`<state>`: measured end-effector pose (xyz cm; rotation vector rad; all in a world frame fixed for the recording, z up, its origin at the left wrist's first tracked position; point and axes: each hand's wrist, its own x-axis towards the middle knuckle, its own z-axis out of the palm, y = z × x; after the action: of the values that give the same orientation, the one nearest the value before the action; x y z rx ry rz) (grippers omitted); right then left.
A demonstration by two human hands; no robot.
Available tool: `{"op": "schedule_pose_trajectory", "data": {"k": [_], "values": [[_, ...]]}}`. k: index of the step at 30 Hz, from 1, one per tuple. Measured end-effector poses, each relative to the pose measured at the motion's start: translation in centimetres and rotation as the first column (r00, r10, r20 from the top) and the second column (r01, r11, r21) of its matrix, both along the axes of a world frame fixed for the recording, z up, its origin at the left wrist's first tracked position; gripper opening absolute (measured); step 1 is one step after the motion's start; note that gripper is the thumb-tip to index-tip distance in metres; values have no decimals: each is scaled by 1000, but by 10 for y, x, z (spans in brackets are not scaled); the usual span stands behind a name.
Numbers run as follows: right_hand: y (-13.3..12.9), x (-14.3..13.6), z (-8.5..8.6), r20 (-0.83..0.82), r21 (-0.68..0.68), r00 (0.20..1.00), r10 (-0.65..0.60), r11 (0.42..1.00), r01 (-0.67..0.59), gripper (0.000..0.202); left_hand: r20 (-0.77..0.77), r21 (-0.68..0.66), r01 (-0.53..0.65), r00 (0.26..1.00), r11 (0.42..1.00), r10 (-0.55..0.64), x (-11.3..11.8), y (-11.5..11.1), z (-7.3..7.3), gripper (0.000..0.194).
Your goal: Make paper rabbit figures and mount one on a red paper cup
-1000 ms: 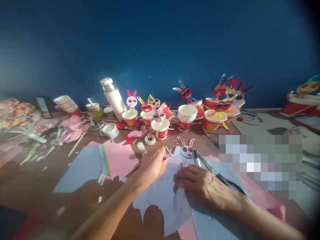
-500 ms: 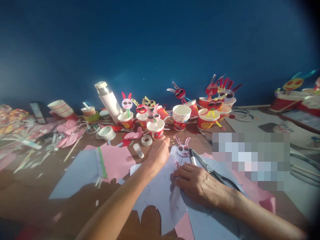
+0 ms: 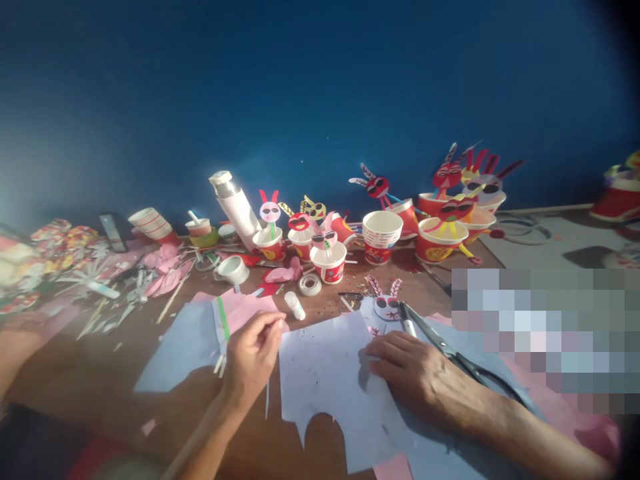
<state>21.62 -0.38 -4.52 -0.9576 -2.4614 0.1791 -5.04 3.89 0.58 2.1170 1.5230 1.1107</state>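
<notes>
My left hand (image 3: 256,350) is just off the left edge of a pale blue-white paper sheet (image 3: 325,360), thumb and fingertips pinched together. What the pinch holds, if anything, I cannot make out. On the sheet's right side lies my right hand (image 3: 413,370), fingers stretched out flat and pressing the paper. Beyond its fingertips sits a paper bug face (image 3: 387,307) with two patterned antennae and dark red-rimmed eyes. A marker (image 3: 407,320) and black-handled scissors (image 3: 463,360) lie beside that hand. A small glue stick (image 3: 295,305) rests above my left hand.
Red paper cups (image 3: 330,267) with bug figures line the wall, near a stack of cups (image 3: 381,237) and a white thermos (image 3: 235,210). A tape roll (image 3: 310,285) and mug (image 3: 233,270) stand closer. At far left is another person's blurred hand (image 3: 17,347).
My left hand has moved left and nearer, from the sheet's upper edge to beside its left edge. The right hand stays on the paper. The view has turned left, bringing another person's hand in.
</notes>
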Motion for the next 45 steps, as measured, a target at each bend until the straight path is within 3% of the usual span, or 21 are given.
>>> {"op": "schedule_pose_trajectory", "data": {"k": [3, 5, 7, 11, 15, 19, 23, 28, 32, 35, 40, 45], "values": [[2, -3, 3, 5, -12, 1000, -16, 1000, 16, 28, 32, -132, -75, 996, 988, 80, -9, 17, -12, 23], [2, -5, 5, 30, -16, 999, -19, 1000, 20, 28, 36, -219, -55, 997, 974, 65, -6, 29, -21, 45], [2, -6, 8, 71, -10, 997, -21, 1000, 22, 29, 41, -219, -32, 998, 975, 41, 0, 40, -28, 53], [1, -4, 9, 147, 16, 988, -47, 999, 46, 37, 33, -140, 77, 997, 987, -73, 7, 50, -26, 20], [1, 3, 2, 158, 70, 984, -80, 995, 69, 45, 114, -121, 91, 990, 988, -77, 1, 27, -1, 13], [2, 6, -2, 124, 54, 986, -114, 993, 108, 47, 97, -224, 273, 961, 936, -258, -2, -13, 13, 12], [2, 4, 1, 80, 96, 989, -123, 989, 116, 45, 60, -374, 375, 922, 848, -381, 4, -35, 1, 16], [0, 2, 11, 16, 116, 996, -89, 989, 86, 37, 55, -380, 481, 865, 790, -499, 11, -40, -16, 15], [-6, -5, 15, 65, 13, 997, 36, 999, -37, 26, 66, -337, 526, 840, 781, -538, 11, -44, -22, 17], [-11, -12, 11, 134, -69, 982, 129, 990, -121, 33, 68, -332, 525, 842, 784, -535, 9, -45, -20, 18], [-14, -20, 1, 131, -103, 990, 53, 994, -39, 36, 82, -328, 531, 840, 782, -536, 8, -45, -16, 20], [-10, -23, -2, 117, -61, 993, -15, 998, 23, 33, 78, -355, 558, 817, 750, -571, 11, -45, -21, 19]]}}
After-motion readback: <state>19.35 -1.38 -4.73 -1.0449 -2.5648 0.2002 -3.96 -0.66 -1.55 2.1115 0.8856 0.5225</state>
